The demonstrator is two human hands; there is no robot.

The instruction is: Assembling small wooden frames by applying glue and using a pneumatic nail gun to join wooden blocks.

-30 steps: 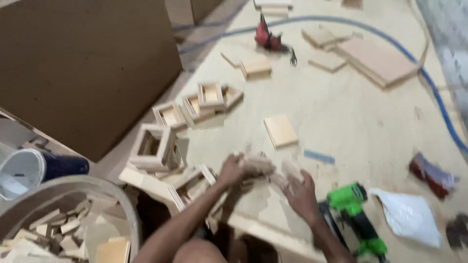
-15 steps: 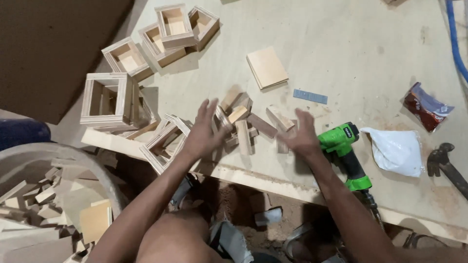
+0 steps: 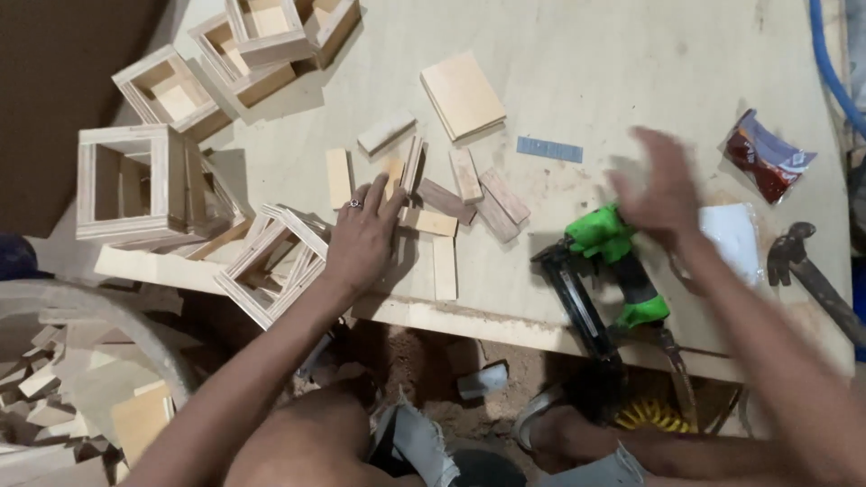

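My left hand (image 3: 363,236) lies flat, fingers spread, on several small wooden slats (image 3: 431,221) scattered near the front edge of the plywood table (image 3: 631,63). A ring shows on one finger. My right hand (image 3: 663,188) is blurred, fingers apart, hovering just above the green and black nail gun (image 3: 603,261) that lies at the table's edge. It holds nothing. A square plywood piece (image 3: 462,93) lies behind the slats.
Open wooden box frames (image 3: 126,180) stand and lie at the left, more (image 3: 262,32) at the back. A strip of nails (image 3: 549,149), a red packet (image 3: 765,158), white paper (image 3: 735,239) and a hammer (image 3: 798,261) sit right. A tub of offcuts (image 3: 63,397) is lower left.
My right hand has left the slats and swung right, over the nail gun. The left hand stays pressed on the slats. The view has shifted closer.
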